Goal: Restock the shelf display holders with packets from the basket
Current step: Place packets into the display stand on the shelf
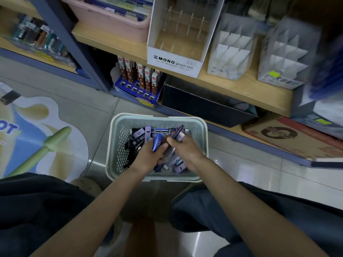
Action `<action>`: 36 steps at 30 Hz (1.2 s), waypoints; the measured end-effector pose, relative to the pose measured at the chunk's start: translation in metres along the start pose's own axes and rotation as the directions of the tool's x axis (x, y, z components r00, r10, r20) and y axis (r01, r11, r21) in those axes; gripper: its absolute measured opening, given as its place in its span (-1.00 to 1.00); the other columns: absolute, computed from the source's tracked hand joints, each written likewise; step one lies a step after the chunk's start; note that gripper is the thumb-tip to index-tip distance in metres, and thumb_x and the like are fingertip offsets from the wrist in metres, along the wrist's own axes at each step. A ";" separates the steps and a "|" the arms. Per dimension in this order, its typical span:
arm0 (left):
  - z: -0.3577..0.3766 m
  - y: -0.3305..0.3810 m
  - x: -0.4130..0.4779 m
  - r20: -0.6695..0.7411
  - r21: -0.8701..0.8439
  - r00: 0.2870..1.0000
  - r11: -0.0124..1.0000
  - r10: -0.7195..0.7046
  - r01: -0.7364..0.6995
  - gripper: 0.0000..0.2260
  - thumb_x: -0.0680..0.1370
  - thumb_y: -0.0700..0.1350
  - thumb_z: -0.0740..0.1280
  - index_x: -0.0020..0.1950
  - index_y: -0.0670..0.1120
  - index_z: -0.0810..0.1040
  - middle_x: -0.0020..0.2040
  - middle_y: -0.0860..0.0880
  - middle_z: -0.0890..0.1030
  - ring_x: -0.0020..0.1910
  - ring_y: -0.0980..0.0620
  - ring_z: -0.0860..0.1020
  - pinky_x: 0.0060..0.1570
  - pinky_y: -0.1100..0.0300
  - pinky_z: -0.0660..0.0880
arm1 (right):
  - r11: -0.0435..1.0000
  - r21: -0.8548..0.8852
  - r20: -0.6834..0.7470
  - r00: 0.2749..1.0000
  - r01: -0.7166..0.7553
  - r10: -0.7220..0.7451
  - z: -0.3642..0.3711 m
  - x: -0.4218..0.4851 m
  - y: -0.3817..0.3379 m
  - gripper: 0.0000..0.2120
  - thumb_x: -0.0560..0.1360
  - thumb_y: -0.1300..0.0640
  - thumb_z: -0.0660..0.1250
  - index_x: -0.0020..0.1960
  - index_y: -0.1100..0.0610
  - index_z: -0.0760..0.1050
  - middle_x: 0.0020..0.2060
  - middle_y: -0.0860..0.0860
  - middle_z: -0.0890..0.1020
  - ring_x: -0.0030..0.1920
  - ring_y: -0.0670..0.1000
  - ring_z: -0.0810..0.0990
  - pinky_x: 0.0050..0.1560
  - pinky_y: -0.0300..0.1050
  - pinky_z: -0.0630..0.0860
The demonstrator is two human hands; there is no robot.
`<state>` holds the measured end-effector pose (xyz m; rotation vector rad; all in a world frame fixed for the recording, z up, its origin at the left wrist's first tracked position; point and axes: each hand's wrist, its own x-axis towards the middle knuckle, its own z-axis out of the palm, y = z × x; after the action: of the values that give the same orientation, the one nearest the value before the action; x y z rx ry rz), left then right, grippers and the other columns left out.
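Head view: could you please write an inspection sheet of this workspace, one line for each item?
Surface: glossy tiled floor; the basket stands on it, below a wooden shelf.
Job's things: pale basket holds many packets; MONO holder on the shelf is empty; the grey divided holders beside it look empty.
Clutter: black box and cardboard box under the shelf.
Grippers: left hand grips a blue packet; right hand pinches a purple packet; both are inside the basket.
Cables: nothing seen.
Surroundings: pink tub on the shelf; blue display with brown packets below; floor sticker at the left.
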<state>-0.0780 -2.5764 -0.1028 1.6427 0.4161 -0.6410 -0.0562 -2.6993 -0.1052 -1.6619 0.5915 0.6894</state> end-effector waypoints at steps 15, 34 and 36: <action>0.031 0.078 -0.072 0.066 -0.057 0.962 0.964 0.264 -0.261 -0.90 0.62 -0.25 0.14 0.01 -0.25 0.43 -0.29 -0.17 0.54 -0.57 0.14 0.54 -0.56 0.33 0.44 | 0.956 -0.019 -0.055 0.954 0.293 -0.294 -0.065 -0.105 -0.063 -0.74 0.61 0.08 0.17 0.05 0.22 0.56 -0.02 0.04 0.63 -0.02 -0.03 0.60 0.06 -0.14 0.53; 0.152 0.139 -0.065 0.238 -0.009 0.870 0.896 0.432 -0.443 -0.88 0.61 -0.18 0.19 -0.08 -0.09 0.49 -0.22 -0.04 0.66 -0.57 0.13 0.41 -0.57 0.31 0.34 | 0.681 -0.468 -0.748 0.158 0.563 -0.645 -0.292 -0.136 -0.064 -0.91 0.61 0.28 0.07 0.00 0.11 0.24 -0.36 -0.19 0.49 -0.36 -0.26 0.46 -0.27 -0.33 0.37; 0.161 0.141 -0.063 0.242 0.008 0.868 0.893 0.434 -0.449 -0.87 0.61 -0.18 0.20 -0.05 -0.14 0.52 -0.21 -0.06 0.67 -0.56 0.13 0.41 -0.55 0.31 0.34 | 0.661 -0.479 -0.730 0.156 0.578 -0.666 -0.302 -0.131 -0.060 -0.90 0.60 0.31 0.05 -0.01 0.14 0.24 -0.41 -0.24 0.56 -0.33 -0.23 0.53 -0.27 -0.37 0.39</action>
<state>-0.0702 -2.7537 0.0326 1.6246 -0.1588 -0.4928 -0.0672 -2.9824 0.0731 -2.0664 0.4603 -0.9164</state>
